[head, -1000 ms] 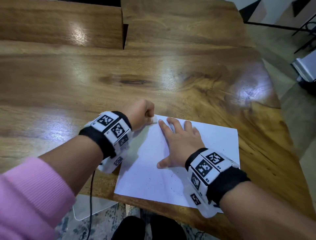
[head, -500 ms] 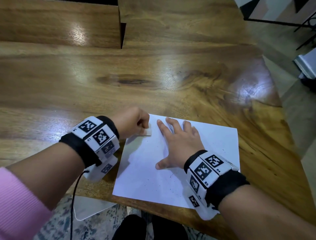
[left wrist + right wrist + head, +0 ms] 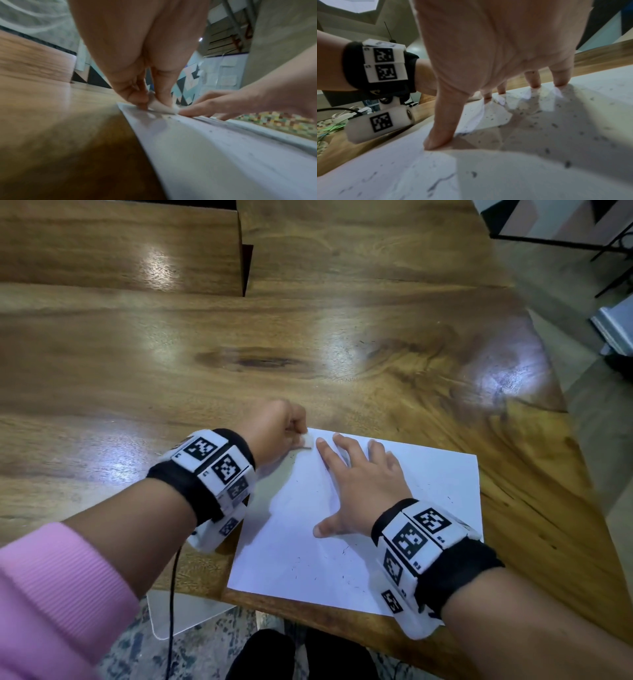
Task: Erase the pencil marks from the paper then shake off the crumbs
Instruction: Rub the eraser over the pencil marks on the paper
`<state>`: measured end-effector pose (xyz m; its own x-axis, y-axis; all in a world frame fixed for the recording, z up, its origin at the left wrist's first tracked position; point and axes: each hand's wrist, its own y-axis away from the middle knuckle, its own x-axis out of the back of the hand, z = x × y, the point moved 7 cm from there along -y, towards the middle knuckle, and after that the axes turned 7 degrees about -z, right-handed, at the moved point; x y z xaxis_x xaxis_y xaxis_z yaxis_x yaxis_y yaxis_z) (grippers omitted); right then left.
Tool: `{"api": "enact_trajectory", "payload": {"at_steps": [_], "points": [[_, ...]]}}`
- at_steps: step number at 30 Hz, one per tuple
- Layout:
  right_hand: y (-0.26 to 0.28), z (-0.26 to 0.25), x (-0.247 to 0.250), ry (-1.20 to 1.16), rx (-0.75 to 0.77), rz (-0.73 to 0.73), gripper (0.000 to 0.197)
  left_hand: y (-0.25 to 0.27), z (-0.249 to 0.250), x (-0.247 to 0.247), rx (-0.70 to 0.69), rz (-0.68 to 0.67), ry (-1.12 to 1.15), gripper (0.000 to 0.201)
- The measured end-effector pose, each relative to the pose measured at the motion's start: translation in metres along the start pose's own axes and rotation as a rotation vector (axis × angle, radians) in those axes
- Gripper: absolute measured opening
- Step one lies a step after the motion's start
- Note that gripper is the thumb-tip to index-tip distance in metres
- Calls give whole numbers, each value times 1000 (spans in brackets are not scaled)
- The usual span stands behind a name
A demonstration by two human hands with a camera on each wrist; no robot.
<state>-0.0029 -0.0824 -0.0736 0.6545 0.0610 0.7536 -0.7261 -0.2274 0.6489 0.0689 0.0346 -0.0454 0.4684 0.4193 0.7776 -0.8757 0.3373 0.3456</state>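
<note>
- Fingers (image 3: 137, 94) of the left hand (image 3: 274, 429) are curling tightly round a small white eraser (image 3: 306, 440), pinching it low so its edge is pressing onto the paper (image 3: 428, 484) at the far left corner (a grip that probably gives firm pressure for rubbing).
- Fingers (image 3: 337, 460) of the right hand (image 3: 363, 491) are lying straight and spread, holding nothing, pressing flat on the sheet just beside the eraser; this is likely keeping the paper from sliding or creasing under the strokes.
- The thumb (image 3: 441, 129) is reaching out sideways, widening the braced area.
- The paper is lying flat near the front edge of the wooden counter (image 3: 308, 354), angled slightly, within easy reach of both hands.
- Dark crumbs (image 3: 546, 150) and a few faint pencil marks (image 3: 440, 181) are showing across the sheet, so erasing seems well along but unfinished, and the shaking-off is not yet done.
</note>
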Motion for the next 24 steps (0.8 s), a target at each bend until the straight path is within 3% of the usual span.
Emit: {"api": "enact_trajectory", "payload": {"at_steps": [3, 7, 9, 15, 21, 24], "points": [[0, 0, 0, 1, -4, -2, 123, 2, -2, 7, 33, 69, 11, 8], [0, 0, 1, -19, -5, 1, 123, 28, -13, -4, -4, -179, -150, 12], [0, 0, 2, -18, -3, 9, 124, 32, -17, -6, 6, -232, -155, 6], [0, -1, 2, -1, -5, -2, 124, 3, -3, 10, 35, -22, -71, 2], [0, -1, 1, -11, 11, -1, 122, 34, -23, -7, 24, -153, -106, 20], [0, -1, 1, -27, 11, -2, 123, 26, -21, 6, 59, -109, -61, 10]]}}
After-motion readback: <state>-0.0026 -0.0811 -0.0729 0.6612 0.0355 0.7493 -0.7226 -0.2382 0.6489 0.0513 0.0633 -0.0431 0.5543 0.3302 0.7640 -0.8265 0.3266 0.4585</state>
